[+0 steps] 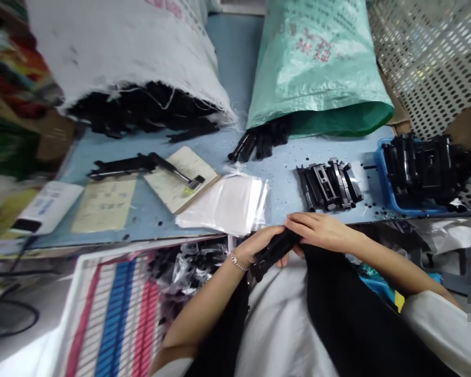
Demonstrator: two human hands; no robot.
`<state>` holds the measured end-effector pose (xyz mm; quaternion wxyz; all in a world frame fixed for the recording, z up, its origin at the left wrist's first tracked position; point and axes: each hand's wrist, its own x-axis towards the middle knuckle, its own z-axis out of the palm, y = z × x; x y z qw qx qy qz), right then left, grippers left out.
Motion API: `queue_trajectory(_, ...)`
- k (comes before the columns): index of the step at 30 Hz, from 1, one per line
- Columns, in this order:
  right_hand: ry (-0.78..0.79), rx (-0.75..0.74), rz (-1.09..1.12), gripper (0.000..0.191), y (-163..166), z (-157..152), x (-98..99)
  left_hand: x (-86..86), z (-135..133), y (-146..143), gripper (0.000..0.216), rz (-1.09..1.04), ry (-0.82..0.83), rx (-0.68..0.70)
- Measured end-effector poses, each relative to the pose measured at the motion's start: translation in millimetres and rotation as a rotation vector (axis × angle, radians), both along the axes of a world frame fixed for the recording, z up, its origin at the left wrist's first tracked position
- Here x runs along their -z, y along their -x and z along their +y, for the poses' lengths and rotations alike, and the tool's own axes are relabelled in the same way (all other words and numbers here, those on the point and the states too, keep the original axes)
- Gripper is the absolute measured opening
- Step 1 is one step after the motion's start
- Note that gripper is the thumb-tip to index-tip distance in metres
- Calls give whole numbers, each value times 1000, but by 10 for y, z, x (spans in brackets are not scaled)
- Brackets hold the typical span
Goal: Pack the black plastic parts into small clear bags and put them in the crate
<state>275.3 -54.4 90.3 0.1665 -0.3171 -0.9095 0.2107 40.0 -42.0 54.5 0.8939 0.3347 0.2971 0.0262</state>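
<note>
Close to my body, just off the table's front edge, both hands are closed around a long black plastic part. My left hand, with a bracelet at the wrist, grips its lower side. Across its upper end lie the fingers of my right hand, partly hiding it. Beyond them is a stack of clear plastic bags. Similar black parts lie in a row to the right. One longer black part rests at the left, and another black piece lies across a notebook.
At the back stand a white woven sack of black parts and a green sack. A blue basket heaped with black parts is at the right, near a perforated panel. Below the table edge, a striped crate sits left.
</note>
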Motion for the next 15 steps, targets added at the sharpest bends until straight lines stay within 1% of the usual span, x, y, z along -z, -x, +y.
queue_trajectory(1,16,-9,12,43,7,6,17,-4,7,47,69,-3,2,3)
queue_trajectory(2,40,-2,27,39,4,15,33,-6,29,88,68,2,-24,-33)
queue_trajectory(3,74,23,47,36,-6,28,50,-4,66,122,65,27,-92,-118)
queue_trajectory(4,124,70,74,34,-18,44,69,6,115,144,62,96,-220,-251)
queue_trajectory(6,272,244,186,39,-32,87,116,60,239,149,51,328,-565,-570)
queue_trajectory(7,366,356,292,44,-26,111,146,105,304,130,43,445,-712,-699)
queue_trajectory(8,470,464,429,48,-6,137,179,157,364,102,36,551,-834,-776)
queue_trajectory(9,574,558,585,50,27,163,214,212,418,70,29,647,-935,-794)
queue_trajectory(10,670,629,739,49,69,188,249,266,463,41,23,727,-1022,-760)
queue_trajectory(12,824,699,973,46,167,228,314,348,529,20,12,862,-1203,-616)
queue_trajectory(13,881,713,1039,45,213,241,341,371,553,35,11,913,-1284,-551)
queue_trajectory(14,927,725,1077,44,254,250,362,383,572,69,14,926,-1330,-513)
queue_trajectory(15,970,729,1097,43,287,254,378,384,588,116,16,893,-1332,-519)
